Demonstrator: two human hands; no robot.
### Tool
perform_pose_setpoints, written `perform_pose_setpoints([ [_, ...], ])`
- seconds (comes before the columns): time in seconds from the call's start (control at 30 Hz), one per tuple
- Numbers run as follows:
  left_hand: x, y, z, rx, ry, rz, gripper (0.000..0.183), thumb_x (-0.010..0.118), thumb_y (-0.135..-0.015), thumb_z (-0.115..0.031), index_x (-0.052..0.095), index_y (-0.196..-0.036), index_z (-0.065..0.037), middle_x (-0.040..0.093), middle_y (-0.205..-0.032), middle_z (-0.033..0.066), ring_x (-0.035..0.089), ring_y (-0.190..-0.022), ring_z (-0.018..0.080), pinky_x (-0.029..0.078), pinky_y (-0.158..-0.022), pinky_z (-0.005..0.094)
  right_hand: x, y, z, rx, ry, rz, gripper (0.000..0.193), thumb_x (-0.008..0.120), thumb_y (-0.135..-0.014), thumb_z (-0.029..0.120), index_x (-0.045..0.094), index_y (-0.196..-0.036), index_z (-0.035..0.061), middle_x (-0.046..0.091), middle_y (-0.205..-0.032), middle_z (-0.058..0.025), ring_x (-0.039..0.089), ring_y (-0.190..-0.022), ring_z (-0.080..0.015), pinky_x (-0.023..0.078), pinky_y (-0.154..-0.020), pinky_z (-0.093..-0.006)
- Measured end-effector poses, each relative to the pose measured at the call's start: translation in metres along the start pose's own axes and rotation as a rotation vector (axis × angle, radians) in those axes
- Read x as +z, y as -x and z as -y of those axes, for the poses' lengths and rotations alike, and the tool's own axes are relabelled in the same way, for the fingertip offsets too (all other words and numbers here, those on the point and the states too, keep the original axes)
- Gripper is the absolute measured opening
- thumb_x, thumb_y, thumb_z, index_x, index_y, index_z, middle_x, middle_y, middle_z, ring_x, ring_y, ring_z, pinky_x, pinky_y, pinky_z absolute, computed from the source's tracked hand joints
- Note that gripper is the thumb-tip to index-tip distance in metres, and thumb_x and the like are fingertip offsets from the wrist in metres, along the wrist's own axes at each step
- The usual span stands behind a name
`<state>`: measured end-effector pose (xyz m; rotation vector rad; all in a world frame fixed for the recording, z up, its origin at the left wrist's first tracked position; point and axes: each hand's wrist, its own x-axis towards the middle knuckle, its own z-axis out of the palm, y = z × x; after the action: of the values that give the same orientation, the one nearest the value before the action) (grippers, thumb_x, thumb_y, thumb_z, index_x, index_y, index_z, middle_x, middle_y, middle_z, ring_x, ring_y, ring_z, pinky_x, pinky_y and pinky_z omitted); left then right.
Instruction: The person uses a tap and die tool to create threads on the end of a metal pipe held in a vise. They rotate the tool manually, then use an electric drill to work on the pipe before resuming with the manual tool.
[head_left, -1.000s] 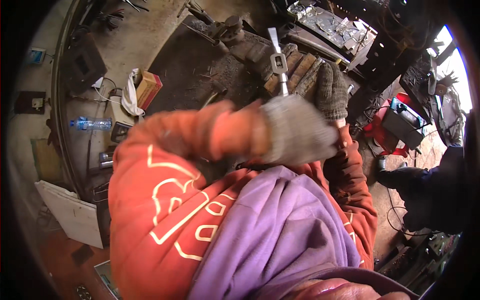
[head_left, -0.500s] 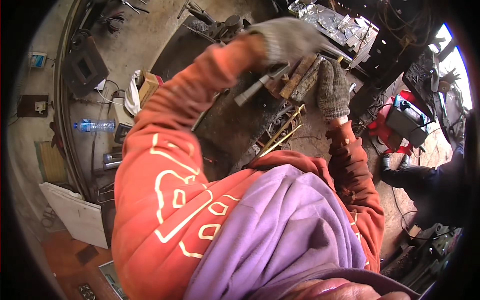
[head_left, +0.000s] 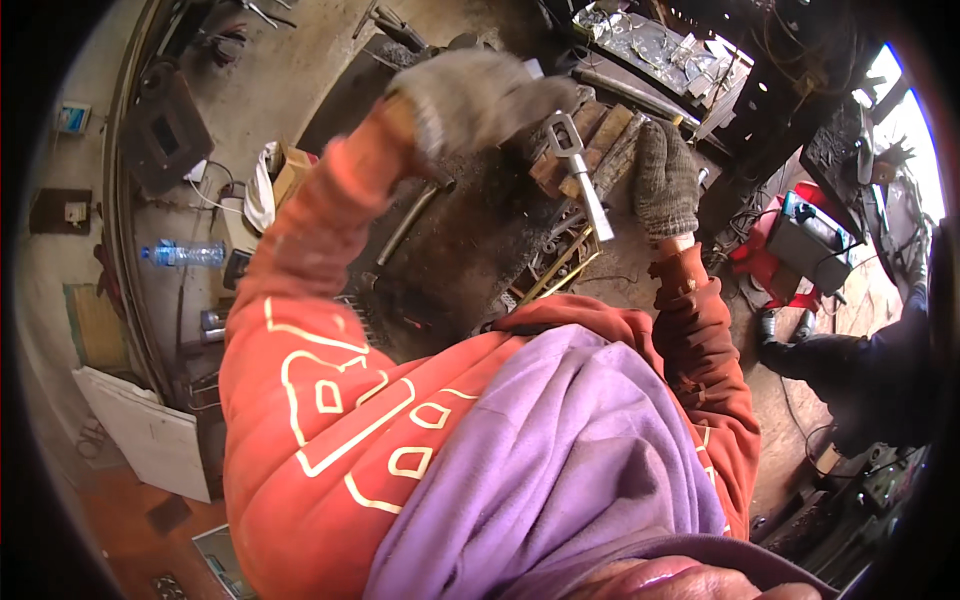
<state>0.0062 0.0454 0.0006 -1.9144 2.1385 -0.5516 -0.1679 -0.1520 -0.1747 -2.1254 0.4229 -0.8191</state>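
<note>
As we look down past our orange sleeves (head_left: 305, 220), a silver bar tool (head_left: 589, 190) with a slotted frame (head_left: 574, 151) lies between our two gloved hands. Its long axis slants from upper left to lower right, the lower end pointing back toward our body. Our left hand (head_left: 480, 100) is the nearer one: the frame sits just below its fingertips, and the shaft runs off down and to the right from there. That glove is blurred and shows its back, so we cannot tell whether the fingers grip the tool. Our right hand (head_left: 666, 180) is to the right of the tool and apart from it, beside some brown bars (head_left: 612, 140). Its fingers lie together, pointing away from us; whether they hold anything is hidden. A metal pipe (head_left: 408, 225) lies below and left of our left hand.
</note>
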Motion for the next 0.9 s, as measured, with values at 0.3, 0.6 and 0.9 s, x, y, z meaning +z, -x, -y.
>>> perform_pose_setpoints([
  [0.3,-0.026,-0.051,-0.1,0.129,0.665,-0.09,0.027,0.063,-0.093,-0.04,0.074,-0.103,-0.018,0.07,-0.079,0.0098,0.072,-0.071,0.0271,0.055,-0.06,0.0423,0.029,0.009,-0.081,-0.475,0.439,-0.148,0.037,0.057,-0.1,0.017,0.061,-0.134,0.0048,0.064,-0.129,-0.0224,0.064,-0.115,-0.0437,0.053,-0.099,-0.0492],
  [0.6,-0.003,-0.048,0.001,-0.454,0.591,0.412,0.027,0.062,-0.098,-0.033,0.074,-0.1,-0.009,0.072,-0.083,0.0116,0.073,-0.081,0.0264,0.057,-0.07,0.0408,0.017,-0.001,-0.021,-0.03,-0.045,-0.093,0.045,0.048,-0.108,0.038,0.065,-0.129,0.0018,0.069,-0.122,-0.0246,0.064,-0.115,-0.0432,0.049,-0.1,-0.0479],
  [0.9,-0.04,-0.009,-0.024,-0.064,0.413,0.744,0.034,0.062,-0.095,-0.025,0.065,-0.127,-0.015,0.068,-0.078,0.0142,0.071,-0.077,0.0335,0.057,-0.065,0.0449,0.011,0.0,-0.012,-0.002,-0.032,-0.097,0.036,0.052,-0.105,0.032,0.068,-0.124,0.0059,0.07,-0.119,-0.0208,0.066,-0.111,-0.0406,0.052,-0.094,-0.0481],
])
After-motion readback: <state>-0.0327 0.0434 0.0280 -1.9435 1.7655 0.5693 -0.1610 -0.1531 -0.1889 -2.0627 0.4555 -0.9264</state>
